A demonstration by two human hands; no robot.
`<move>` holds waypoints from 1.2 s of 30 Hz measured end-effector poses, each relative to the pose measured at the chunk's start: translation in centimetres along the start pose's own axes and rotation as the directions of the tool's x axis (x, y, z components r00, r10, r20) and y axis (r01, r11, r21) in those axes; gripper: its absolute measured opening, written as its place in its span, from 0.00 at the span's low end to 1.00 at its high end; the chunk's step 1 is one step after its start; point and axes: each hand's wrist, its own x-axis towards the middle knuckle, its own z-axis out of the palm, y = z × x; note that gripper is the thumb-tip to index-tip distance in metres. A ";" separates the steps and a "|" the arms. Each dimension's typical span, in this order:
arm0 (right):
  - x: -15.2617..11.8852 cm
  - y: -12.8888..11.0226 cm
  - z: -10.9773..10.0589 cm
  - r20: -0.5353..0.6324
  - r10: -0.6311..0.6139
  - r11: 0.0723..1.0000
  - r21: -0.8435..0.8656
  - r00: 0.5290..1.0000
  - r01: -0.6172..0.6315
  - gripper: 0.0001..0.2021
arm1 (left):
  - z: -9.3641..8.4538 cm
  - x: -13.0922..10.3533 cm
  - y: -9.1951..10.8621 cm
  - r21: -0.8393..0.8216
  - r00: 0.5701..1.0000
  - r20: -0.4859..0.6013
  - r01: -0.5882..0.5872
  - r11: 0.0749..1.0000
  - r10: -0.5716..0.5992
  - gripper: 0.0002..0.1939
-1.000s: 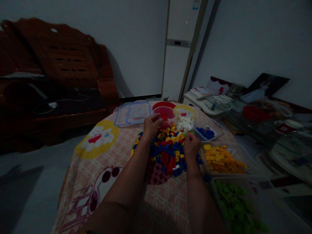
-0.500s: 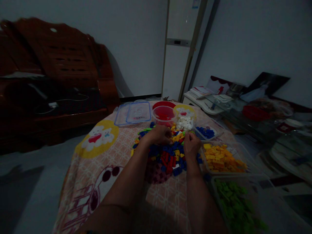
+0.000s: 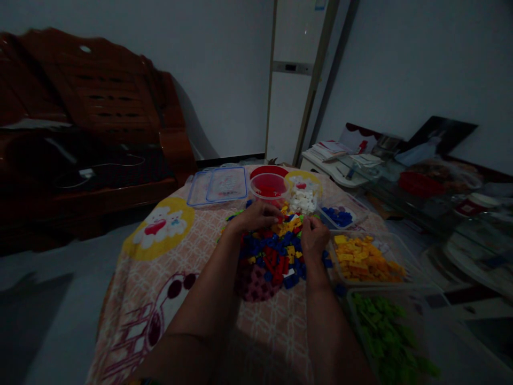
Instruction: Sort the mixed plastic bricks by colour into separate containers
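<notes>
A mixed heap of plastic building blocks [image 3: 276, 248] in blue, red, yellow, green and white lies on the table. Over the heap's far left part, my left hand [image 3: 256, 216] has its fingers bent together, with a red block [image 3: 279, 219] at the fingertips. My right hand [image 3: 315, 235] is closed at the heap's right side, thumb and forefinger pinched; anything between them is too small to make out. Beyond the hands stands a round clear tub [image 3: 269, 179] with red blocks inside. White blocks [image 3: 303, 201] form a small pile to its right.
On the right are clear boxes of blue blocks [image 3: 337, 216], yellow blocks [image 3: 363, 259] and green blocks [image 3: 387, 331]. A blue-rimmed clear lid [image 3: 227, 185] lies at the far left of the patterned tablecloth [image 3: 272, 337]. A wooden bench [image 3: 100, 101] and a cluttered glass table [image 3: 385, 182] stand beyond.
My left hand has moved slightly away from me and its fingers have lifted a little off the heap. My right hand has hardly moved.
</notes>
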 end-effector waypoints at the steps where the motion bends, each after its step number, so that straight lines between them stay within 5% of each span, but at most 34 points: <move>1: 0.0 0.0 0.0 -0.004 -0.002 1.000 -0.003 1.000 0.002 0.15 | -0.1 0.0 -0.1 -0.047 1.000 -0.005 0.004 0.999 -0.004 0.16; 5: 0.0 0.0 0.0 0.001 -0.002 1.000 -0.016 1.000 0.002 0.15 | 0.0 0.0 0.1 -0.200 0.997 -0.064 0.023 0.979 -0.037 0.14; 8: 0.1 0.0 0.0 -0.002 -0.008 0.999 -0.032 1.000 0.008 0.15 | 0.2 0.3 0.3 -0.291 0.965 -0.254 -0.012 0.957 -0.065 0.14; 13: 0.1 0.1 0.1 0.008 -0.022 1.000 -0.022 1.000 0.022 0.16 | 0.5 1.2 -0.3 -0.437 0.772 -0.599 -0.096 0.895 -0.210 0.16; 17: 0.1 0.3 0.1 0.004 -0.035 0.999 -0.026 0.999 0.035 0.16 | 0.6 1.6 -0.8 -0.500 0.691 -0.665 -0.129 0.856 -0.284 0.18; 26: 0.0 0.0 0.1 -0.013 -0.028 0.999 -0.033 1.000 0.027 0.17 | 0.8 2.0 -1.2 -0.608 0.612 -0.686 -0.186 0.772 -0.393 0.13; 31: -0.1 0.2 0.2 -0.003 -0.018 1.000 -0.019 1.000 0.018 0.16 | 0.5 1.9 -0.7 -0.574 0.637 -0.702 -0.243 0.782 -0.317 0.15; 36: -0.1 0.6 0.3 -0.001 -0.025 1.000 0.015 1.000 0.025 0.16 | -0.8 0.1 -0.1 -0.442 0.826 -0.529 -0.072 0.894 -0.194 0.15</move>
